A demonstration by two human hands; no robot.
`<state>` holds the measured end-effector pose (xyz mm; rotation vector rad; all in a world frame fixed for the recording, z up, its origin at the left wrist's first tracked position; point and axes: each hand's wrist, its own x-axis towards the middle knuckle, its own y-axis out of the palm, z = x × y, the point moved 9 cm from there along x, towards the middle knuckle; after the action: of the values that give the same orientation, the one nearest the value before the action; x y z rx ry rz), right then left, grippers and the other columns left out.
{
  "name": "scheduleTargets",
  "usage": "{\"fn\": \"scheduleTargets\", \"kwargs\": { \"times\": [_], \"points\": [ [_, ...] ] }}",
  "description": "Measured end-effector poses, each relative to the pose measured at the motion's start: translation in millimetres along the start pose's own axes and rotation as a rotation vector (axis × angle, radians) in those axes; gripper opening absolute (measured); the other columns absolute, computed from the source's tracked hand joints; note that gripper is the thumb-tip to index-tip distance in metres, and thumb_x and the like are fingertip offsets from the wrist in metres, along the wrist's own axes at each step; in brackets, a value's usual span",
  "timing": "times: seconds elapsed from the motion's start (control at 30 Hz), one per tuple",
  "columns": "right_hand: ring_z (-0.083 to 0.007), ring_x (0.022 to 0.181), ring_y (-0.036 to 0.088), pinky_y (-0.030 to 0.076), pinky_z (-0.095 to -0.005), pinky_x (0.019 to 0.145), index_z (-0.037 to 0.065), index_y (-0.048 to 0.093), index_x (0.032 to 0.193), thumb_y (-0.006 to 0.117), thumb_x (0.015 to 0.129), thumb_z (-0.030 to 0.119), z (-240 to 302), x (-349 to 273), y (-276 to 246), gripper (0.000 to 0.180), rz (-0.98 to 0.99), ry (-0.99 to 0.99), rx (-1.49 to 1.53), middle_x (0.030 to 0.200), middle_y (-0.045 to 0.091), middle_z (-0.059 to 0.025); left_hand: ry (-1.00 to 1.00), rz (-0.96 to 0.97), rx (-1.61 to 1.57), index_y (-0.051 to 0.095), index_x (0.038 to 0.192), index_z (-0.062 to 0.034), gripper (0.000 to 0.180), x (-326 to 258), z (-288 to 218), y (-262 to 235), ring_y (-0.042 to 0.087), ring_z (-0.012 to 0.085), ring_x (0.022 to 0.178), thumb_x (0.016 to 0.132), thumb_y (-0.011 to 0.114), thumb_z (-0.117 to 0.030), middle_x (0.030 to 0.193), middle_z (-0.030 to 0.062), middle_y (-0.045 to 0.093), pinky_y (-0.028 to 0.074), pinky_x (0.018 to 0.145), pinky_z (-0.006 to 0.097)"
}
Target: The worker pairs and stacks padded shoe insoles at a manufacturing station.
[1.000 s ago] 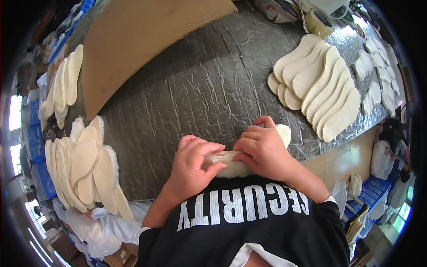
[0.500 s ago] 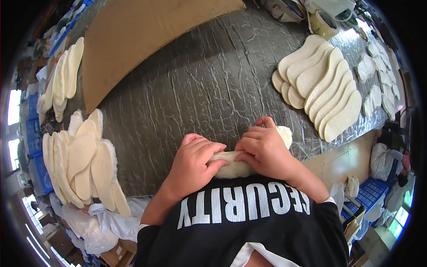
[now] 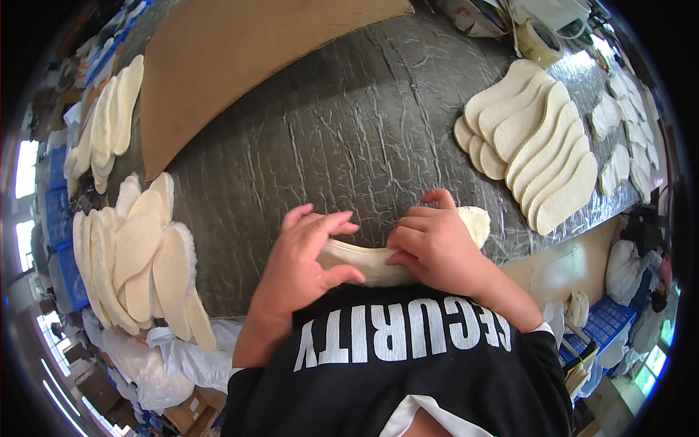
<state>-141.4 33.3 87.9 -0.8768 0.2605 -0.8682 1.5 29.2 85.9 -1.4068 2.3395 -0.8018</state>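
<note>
At the near edge of the table, against my black shirt, a cream fleece-lined insole [image 3: 362, 264] stands on its long edge, slightly curved. My right hand [image 3: 439, 237] grips its middle between thumb and fingers, and the fluffy end sticks out beyond that hand. Around the insole's other end my left hand [image 3: 300, 251] is open, thumb and fingers spread apart. A fanned stack of insoles [image 3: 542, 142] lies to the right. On the left is a looser pile of insoles [image 3: 136, 251], some with fleece showing at the rim.
The table [image 3: 291, 160] has a wrinkled dark plastic cover. A brown cardboard sheet [image 3: 233, 69] lies across its far left. Another insole group [image 3: 109, 127] is beyond the left pile. A tape roll [image 3: 539, 45] sits far right, near small cream pieces [image 3: 606, 116]. White plastic bags [image 3: 193, 357] hang below left.
My left hand has let go of the insole and opened, moving slightly left and exposing that end. My right hand still grips it. The whole view has shifted slightly.
</note>
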Motion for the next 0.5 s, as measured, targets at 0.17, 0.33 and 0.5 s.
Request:
{"fn": "scheduleTargets", "kwargs": {
  "times": [0.17, 0.33, 0.5],
  "points": [
    [-0.0191, 0.078, 0.062, 0.04, -0.0443, 0.088, 0.012, 0.064, 0.079, 0.078, 0.07, 0.021, -1.7, 0.4, -1.2, 0.019, -0.015, 0.022, 0.04, 0.074, 0.063, 0.0015, -0.021, 0.117, 0.025, 0.066, 0.109, -0.001, 0.05, -10.9, 12.9, 0.5, 0.063, 0.0239, 0.096, 0.066, 0.084, -0.022, 0.096, 0.0073, 0.07, 0.031, 0.11, 0.049],
    [-0.0197, 0.078, 0.062, 0.041, -0.0443, 0.087, 0.011, 0.064, 0.079, 0.078, 0.07, 0.02, -2.1, 0.5, -1.2, 0.019, -0.014, 0.015, 0.032, 0.074, 0.063, 0.0008, -0.013, 0.032, -0.059, 0.068, 0.099, -0.0031, 0.039, -8.2, 14.9, 4.3, 0.061, 0.0257, 0.09, 0.07, 0.082, -0.025, 0.085, 0.0084, 0.067, 0.037, 0.099, 0.042],
    [-0.0205, 0.08, 0.063, 0.041, -0.045, 0.088, 0.011, 0.064, 0.079, 0.075, 0.074, 0.021, 3.4, 9.3, -0.3, 0.016, 0.038, 0.019, -0.033, 0.075, 0.063, 0.0005, 0.035, 0.001, -0.014, 0.069, 0.091, -0.0002, 0.033, -6.5, 12.6, 5.9, 0.061, 0.0248, 0.079, 0.064, 0.084, -0.013, 0.082, 0.0103, 0.066, 0.043, 0.086, 0.038]
  ]
}}
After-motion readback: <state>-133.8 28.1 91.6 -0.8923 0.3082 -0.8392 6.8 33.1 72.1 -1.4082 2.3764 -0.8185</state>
